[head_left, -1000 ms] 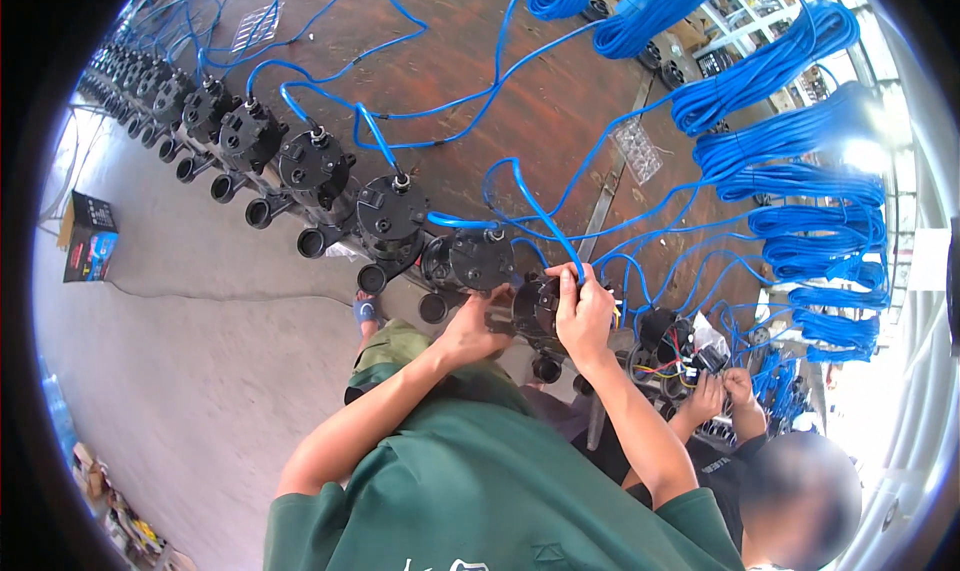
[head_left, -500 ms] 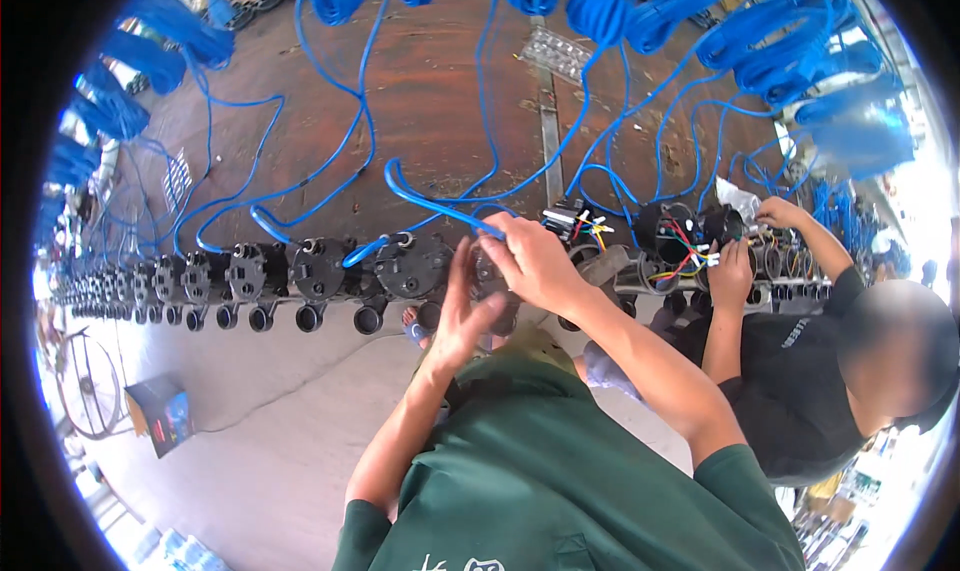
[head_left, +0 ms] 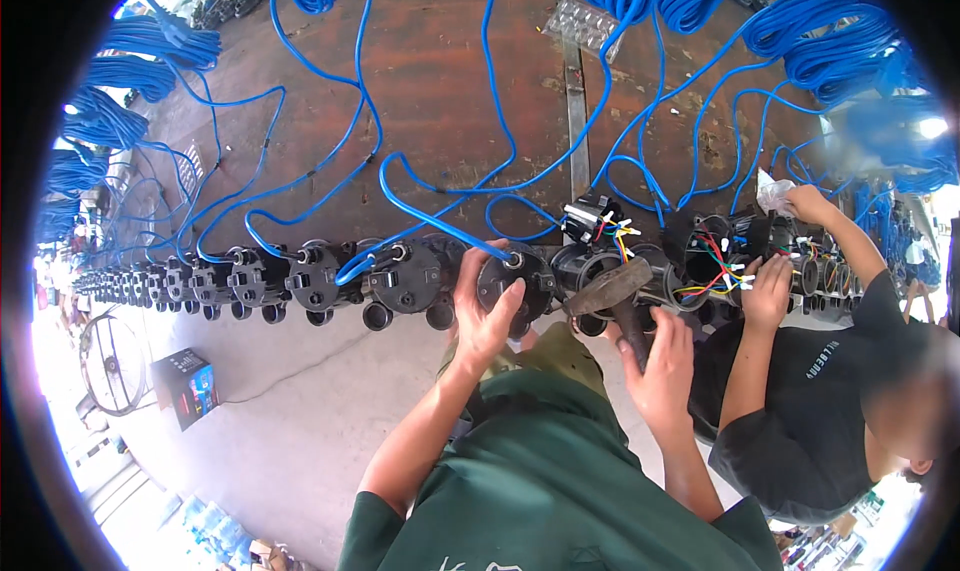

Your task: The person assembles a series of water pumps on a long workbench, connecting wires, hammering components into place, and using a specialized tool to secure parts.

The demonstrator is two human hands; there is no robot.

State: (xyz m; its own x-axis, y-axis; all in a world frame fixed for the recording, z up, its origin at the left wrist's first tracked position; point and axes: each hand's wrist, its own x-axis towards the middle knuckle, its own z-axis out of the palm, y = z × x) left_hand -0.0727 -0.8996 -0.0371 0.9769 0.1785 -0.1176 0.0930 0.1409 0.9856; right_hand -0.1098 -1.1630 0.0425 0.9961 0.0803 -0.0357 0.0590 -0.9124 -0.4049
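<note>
My left hand (head_left: pixel 484 316) grips a black round housing (head_left: pixel 520 286) at the table's near edge, its thumb lying across the face. A blue cable (head_left: pixel 440 219) enters the top of that housing. In my right hand (head_left: pixel 662 366) is a hammer (head_left: pixel 608 289). Its worn metal head lies over an open black housing (head_left: pixel 590 269), just right of the one I hold. A small black part with coloured wires (head_left: pixel 597 221) rests behind that open housing. Left of my left hand stands another closed black housing (head_left: pixel 410 279), also joined to a blue cable.
A long row of black housings (head_left: pixel 258 276) lines the edge of the brown table (head_left: pixel 440 81). Coiled blue cables (head_left: pixel 690 1) lie along its far side. At my right, a co-worker's hand (head_left: pixel 768 289) is at an open housing with coloured wires. A box (head_left: pixel 185 389) stands on the floor.
My right hand has left the blue cable, moved down and right, and taken hold of the hammer. My left hand has closed on the round housing. The view has shifted slightly.
</note>
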